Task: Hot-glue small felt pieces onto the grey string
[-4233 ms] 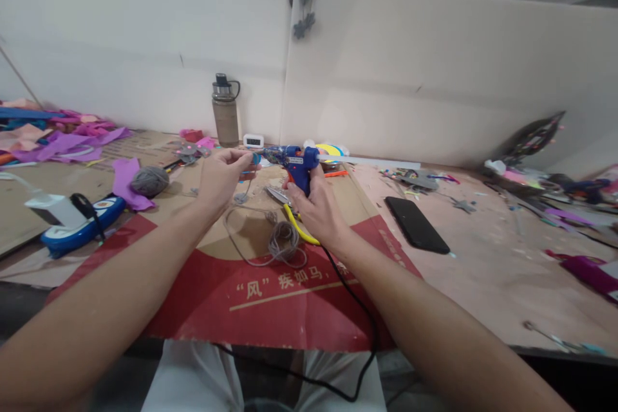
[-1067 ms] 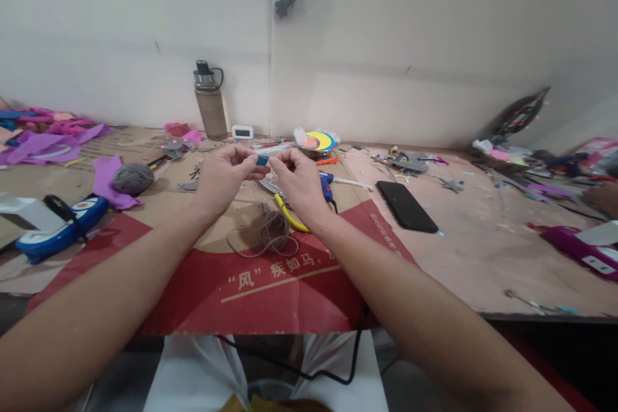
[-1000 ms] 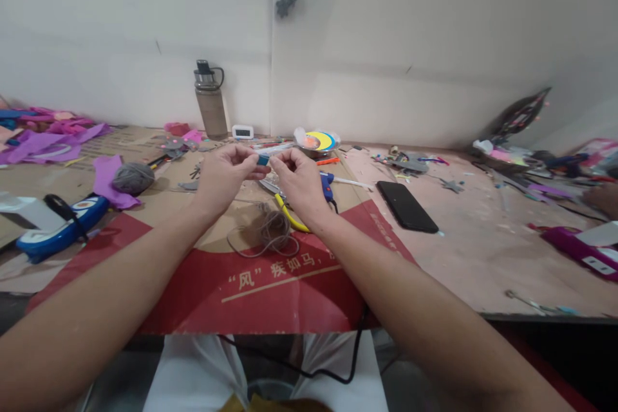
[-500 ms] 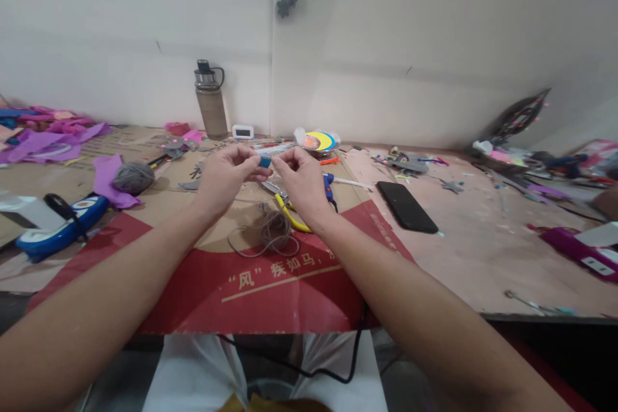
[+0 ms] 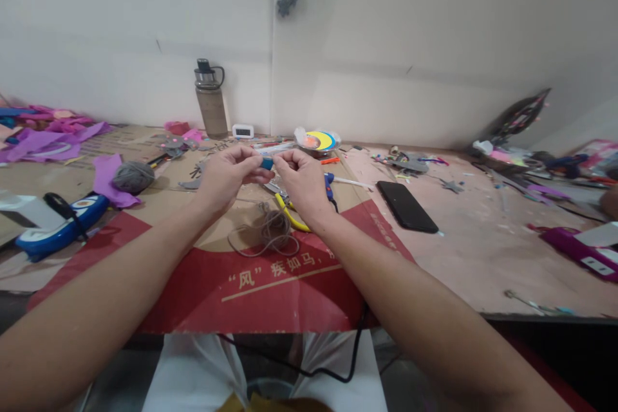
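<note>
My left hand (image 5: pixel 226 175) pinches a small blue piece (image 5: pixel 267 162) between thumb and fingers, above the cardboard. At its right end, my right hand (image 5: pixel 300 177) has its fingertips pressed together on the same piece. The fingers cover much of it, so I cannot make out its exact kind. Below the hands lies a loose tangle of grey yarn (image 5: pixel 276 230). Beside it, partly under my right hand, are yellow-handled pliers (image 5: pixel 292 215). A blue glue gun (image 5: pixel 329 188) shows just past my right wrist.
A black phone (image 5: pixel 406 206) lies to the right. At the back stand a water bottle (image 5: pixel 211 103) and a small white clock (image 5: pixel 243 132). Leftward are a grey yarn ball (image 5: pixel 133 177), a blue power strip (image 5: pixel 62 232) and purple felt scraps (image 5: pixel 58 148). A magenta power strip (image 5: pixel 574 250) sits far right.
The blue piece has turned slightly between my fingertips, and the fingers have shifted a little. Both arms stay nearly in place.
</note>
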